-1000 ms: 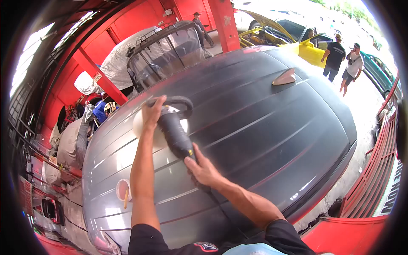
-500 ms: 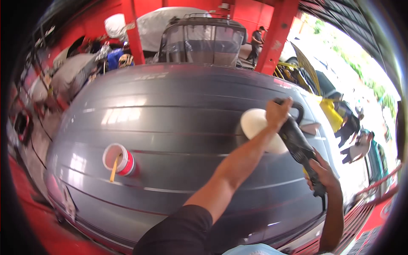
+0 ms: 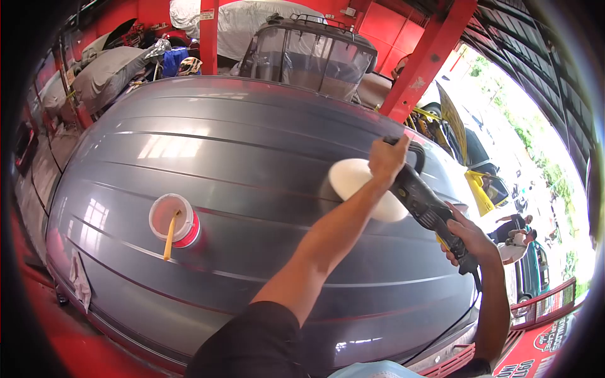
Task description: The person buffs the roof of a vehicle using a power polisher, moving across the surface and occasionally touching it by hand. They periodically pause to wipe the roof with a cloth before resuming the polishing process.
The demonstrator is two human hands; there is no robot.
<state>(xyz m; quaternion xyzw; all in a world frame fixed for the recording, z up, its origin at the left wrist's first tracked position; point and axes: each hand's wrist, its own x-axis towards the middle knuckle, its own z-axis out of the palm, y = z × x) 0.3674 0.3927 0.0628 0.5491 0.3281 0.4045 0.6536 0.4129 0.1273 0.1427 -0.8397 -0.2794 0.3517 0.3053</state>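
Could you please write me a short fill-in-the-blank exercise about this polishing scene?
The left hand and the right hand both grip the polisher, whose round pad is ____ in colour.
The pad rests on the grey ____ of the car.
A tub with a red band stands there too, holding a ____ stick.
Missing words: white; roof; yellow.

White tub (image 3: 174, 220) with a red band stands upright, yellow stick (image 3: 169, 238) leaning in it; pale rag (image 3: 79, 281) hangs near, lower left. Behind: buggy (image 3: 309, 53) wrapped in clear plastic sheeting, cloth-covered cars (image 3: 110, 69), red pillar (image 3: 428, 60). Far right, outdoors: yellow car (image 3: 480, 192), green car (image 3: 532, 271), people (image 3: 513, 242) near them, blurred.
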